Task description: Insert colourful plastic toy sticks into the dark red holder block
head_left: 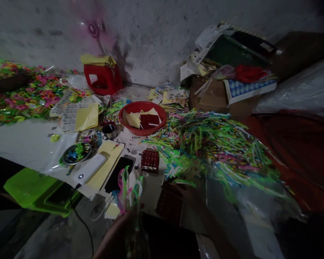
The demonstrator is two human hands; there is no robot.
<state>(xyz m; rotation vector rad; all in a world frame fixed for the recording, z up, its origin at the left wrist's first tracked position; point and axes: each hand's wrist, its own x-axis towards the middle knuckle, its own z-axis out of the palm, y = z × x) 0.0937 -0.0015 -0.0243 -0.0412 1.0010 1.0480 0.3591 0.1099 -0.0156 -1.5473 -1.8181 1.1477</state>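
Observation:
Low in the middle, my left hand (125, 225) is closed around a bunch of thin sticks with green, white and pink plastic strips (131, 190), tips upward. My right hand (190, 192) reaches over a dark red bumpy sheet (169, 203). Its dim fingers are by the near edge of a large pile of similar stripped sticks (210, 144); I cannot make out whether they grip anything. A small dark red bumpy block (149, 161) lies just beyond, with a black phone (120, 174) to its left.
A red basin (143, 131) holds yellow cards and red pieces. Left of the phone are a white power bank (91, 168) with a cable, a metal dish (77, 153) and a mug (108, 132). A red stool (104, 77) stands near the wall. A cardboard box (210, 93) is at right.

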